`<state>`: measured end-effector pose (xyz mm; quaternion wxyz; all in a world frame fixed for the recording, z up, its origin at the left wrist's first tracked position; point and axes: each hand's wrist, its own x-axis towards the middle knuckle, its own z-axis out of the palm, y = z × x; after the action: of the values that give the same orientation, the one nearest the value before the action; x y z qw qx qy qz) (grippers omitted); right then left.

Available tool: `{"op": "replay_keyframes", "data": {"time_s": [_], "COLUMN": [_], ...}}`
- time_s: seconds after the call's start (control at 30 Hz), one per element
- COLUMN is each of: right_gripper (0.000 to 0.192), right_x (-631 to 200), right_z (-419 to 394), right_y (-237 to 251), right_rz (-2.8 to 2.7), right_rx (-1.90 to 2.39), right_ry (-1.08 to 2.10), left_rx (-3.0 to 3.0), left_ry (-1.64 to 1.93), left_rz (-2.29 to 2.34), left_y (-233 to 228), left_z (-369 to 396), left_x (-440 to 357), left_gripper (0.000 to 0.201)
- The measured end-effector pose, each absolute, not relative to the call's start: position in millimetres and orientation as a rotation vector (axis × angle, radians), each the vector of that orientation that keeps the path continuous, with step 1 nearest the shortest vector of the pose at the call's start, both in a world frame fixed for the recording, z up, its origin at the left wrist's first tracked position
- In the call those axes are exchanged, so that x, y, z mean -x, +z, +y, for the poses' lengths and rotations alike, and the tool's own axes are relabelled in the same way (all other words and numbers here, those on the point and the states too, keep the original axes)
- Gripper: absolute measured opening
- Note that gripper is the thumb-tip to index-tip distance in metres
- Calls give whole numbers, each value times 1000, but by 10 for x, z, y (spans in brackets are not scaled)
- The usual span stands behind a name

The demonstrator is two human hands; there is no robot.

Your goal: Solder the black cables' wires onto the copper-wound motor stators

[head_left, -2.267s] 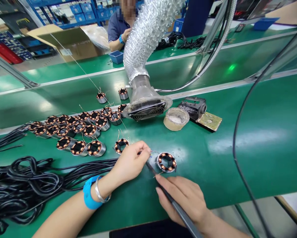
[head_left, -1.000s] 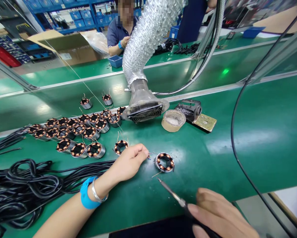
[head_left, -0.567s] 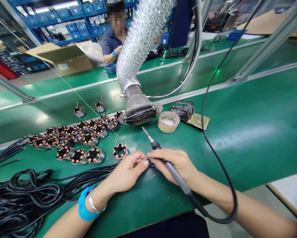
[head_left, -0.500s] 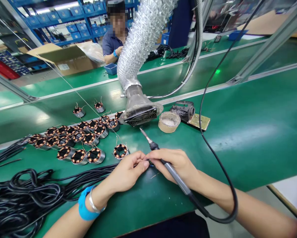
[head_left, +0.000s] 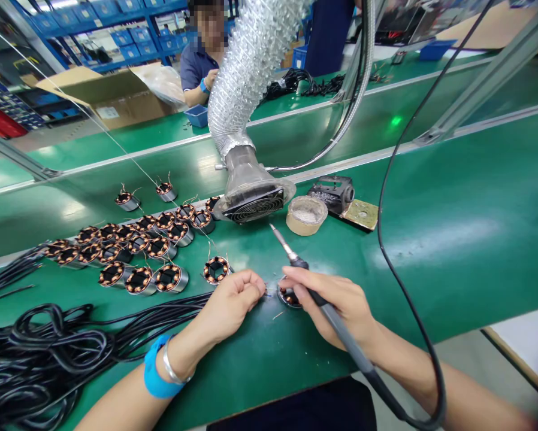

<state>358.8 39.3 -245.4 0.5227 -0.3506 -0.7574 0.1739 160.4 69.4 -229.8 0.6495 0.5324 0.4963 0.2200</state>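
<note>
My left hand (head_left: 237,299) is closed in a pinch on the end of a black cable, with thin wire ends (head_left: 269,293) poking out past the fingertips. A soldering iron (head_left: 336,323) is gripped in my right hand (head_left: 336,299), its tip pointing up and away, off the table. Under the right fingers lies a copper-wound stator (head_left: 289,296), partly hidden by them; whether they touch it I cannot tell. Another stator (head_left: 216,270) stands just beyond my left hand.
Several stators (head_left: 138,280) stand in rows at left, behind a heap of black cables (head_left: 39,353). A fume-extraction hood (head_left: 253,200) hangs ahead. Right of it are a round pot (head_left: 305,216) and a soldering iron stand (head_left: 334,194). A co-worker (head_left: 199,66) sits opposite.
My hands have moved apart, uncovering the stator between them. The right hand and soldering iron have shifted right, while the left stays in nearly the same spot.
</note>
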Motion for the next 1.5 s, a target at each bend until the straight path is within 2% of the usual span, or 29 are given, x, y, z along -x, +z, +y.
{"op": "replay_keyframes", "data": {"time_s": [0.1,0.27,0.47,1.03,1.3,1.5], "right_gripper": [51,30,24,25,32,34], "right_x": [-3655,-3735,-3715,-3688,-3682,-3657], "right_z": [251,88,72,80,76,67], "right_y": [-2482,-2644,-2694,-2683,-2434,-2444], "right_rz": [-1649,-1389,-1326,-1397,-1607,-1643], "right_rx": [869,822,783,817,787,755], "right_ry": [399,526,605,603,496,423], "left_rx": [-1238,-1224,-1297,-1400,-1472,-1484], "left_ry": [511,533,536,553,523,515], "left_rz": [1167,1185,1217,1268,1313,1318], "left_y": [-2344,-2384,-2385,-2350,-2317,-2303], "left_z": [654,582,503,412,406,422], "left_x": [-1598,-1575,-1581,-1589,-1590,-1593], "left_gripper": [16,18,20,23,23,22]}}
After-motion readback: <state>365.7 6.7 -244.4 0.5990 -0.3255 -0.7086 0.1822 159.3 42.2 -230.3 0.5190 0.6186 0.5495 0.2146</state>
